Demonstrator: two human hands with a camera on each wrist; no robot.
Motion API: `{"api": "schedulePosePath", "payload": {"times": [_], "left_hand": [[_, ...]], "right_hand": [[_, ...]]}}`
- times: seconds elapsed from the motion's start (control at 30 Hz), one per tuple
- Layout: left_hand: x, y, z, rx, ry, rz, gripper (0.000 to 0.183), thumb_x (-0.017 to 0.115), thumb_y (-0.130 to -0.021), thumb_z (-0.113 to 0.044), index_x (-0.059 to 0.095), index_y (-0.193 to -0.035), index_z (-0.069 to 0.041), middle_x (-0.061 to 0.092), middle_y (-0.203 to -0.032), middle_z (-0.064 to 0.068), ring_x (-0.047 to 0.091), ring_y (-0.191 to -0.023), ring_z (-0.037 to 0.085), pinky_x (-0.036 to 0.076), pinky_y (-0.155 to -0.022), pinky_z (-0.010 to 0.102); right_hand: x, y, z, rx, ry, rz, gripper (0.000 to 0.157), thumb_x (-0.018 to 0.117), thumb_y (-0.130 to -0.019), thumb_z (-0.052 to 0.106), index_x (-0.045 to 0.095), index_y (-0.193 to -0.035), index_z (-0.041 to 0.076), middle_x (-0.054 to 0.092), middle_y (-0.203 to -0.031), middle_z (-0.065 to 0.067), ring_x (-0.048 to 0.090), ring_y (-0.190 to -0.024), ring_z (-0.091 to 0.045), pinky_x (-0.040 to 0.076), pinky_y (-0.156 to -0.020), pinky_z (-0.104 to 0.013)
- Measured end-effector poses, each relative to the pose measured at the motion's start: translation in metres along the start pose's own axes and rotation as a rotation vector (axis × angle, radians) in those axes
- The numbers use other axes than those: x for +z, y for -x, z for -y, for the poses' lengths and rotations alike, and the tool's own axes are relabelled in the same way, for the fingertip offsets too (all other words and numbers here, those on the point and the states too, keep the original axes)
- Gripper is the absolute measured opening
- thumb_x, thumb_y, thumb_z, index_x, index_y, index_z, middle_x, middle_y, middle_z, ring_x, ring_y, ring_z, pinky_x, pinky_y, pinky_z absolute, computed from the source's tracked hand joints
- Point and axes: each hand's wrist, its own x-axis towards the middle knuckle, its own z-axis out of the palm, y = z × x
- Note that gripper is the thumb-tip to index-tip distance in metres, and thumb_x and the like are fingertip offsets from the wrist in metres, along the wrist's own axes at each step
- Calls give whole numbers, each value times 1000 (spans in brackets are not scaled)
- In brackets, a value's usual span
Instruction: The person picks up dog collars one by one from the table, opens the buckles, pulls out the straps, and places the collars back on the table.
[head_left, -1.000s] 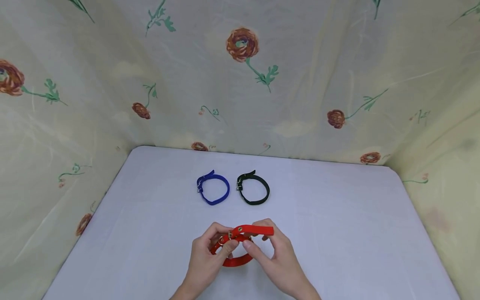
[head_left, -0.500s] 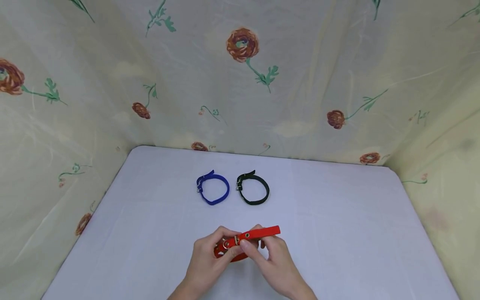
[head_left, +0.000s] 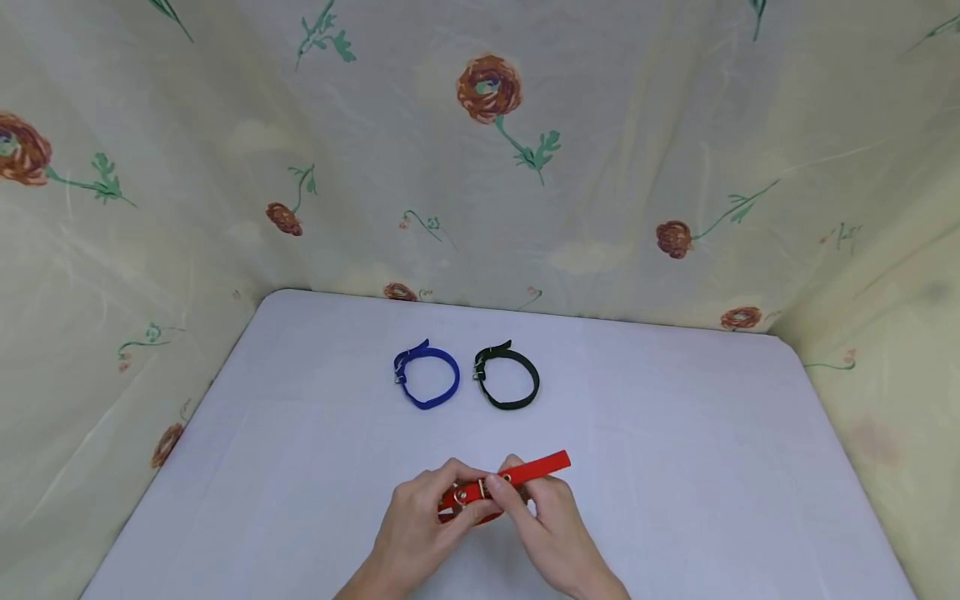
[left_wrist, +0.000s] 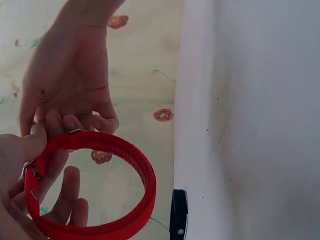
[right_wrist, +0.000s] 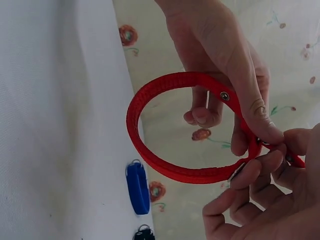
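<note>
In the head view, the red collar (head_left: 528,472) is held above the table (head_left: 675,442), its loose tail pointing up past the right hand. The left hand (head_left: 420,512) pinches the collar's band beside the metal buckle (head_left: 482,488); the right hand (head_left: 551,529) pinches the strap on the buckle's other side, thumb on top. Beyond the red collar lie the blue collar (head_left: 456,379) and, just beside it, the black collar (head_left: 537,382), both flat and looped.

In the left wrist view, the red collar forms a round loop, with eyelets showing along its band near the left hand. Both hands' fingers gather at one side of the loop; its far side hangs free.

In the right wrist view, the two thumbs nearly meet on the red collar, hiding much of the join, so I cannot tell whether the prong sits in a hole. With the thumb covering that spot, a prong could miss its eyelet. Should the right pinch loosen, the tail might slide back; if the left grip rolls, the buckle could twist and jam the strap.
</note>
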Motion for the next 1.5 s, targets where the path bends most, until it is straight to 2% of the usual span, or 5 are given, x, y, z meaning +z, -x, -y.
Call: {"api": "schedulePosePath", "payload": {"times": [0.17, 0.37, 1.13, 1.33, 1.5], "left_hand": [[1, 1, 0, -8, 40, 1, 30, 84, -91, -41, 73, -112, -23, 83, -98, -10, 65, -75, -4, 59, -67, 21], [2, 2, 0, -21, 91, 27, 33, 78, -95, -45, 71, -118, -21, 83, -105, -7, 76, -88, 2, 61, -77, 17], [8, -1, 2, -62, 164, 20, 24, 73, -101, -45, 74, -120, -30, 83, -106, -11, 79, -92, 5, 62, -80, 19], [8, -3, 4, -163, 287, 64, 18, 75, -102, -41, 74, -117, -30, 84, -105, -9, 82, -94, 12, 62, -83, 21], [5, -6, 4, -284, 388, 127, 22, 74, -103, -41, 73, -119, -27, 85, -103, 0, 81, -78, 17, 62, -74, 22]], "right_hand": [[-2, 1, -2, -28, -9, -23, 31, 54, -114, 34, 66, -87, 24, 61, -77, 9, 58, -79, -6, 47, -72, -23], [-5, 1, -1, 38, -11, -32, 34, 53, -113, 36, 62, -83, 23, 57, -69, 8, 55, -71, -13, 42, -65, -23], [-6, -1, 2, 90, -17, -18, 33, 55, -112, 38, 69, -90, 19, 66, -74, -4, 58, -70, -12, 45, -65, -23], [-6, -3, 2, 132, -41, -8, 30, 60, -110, 40, 73, -110, 13, 78, -92, 4, 68, -85, -11, 55, -77, -24], [-6, -4, 2, 146, -52, -3, 28, 58, -111, 40, 69, -108, 14, 69, -81, 1, 57, -75, -8, 47, -67, -22]]}}
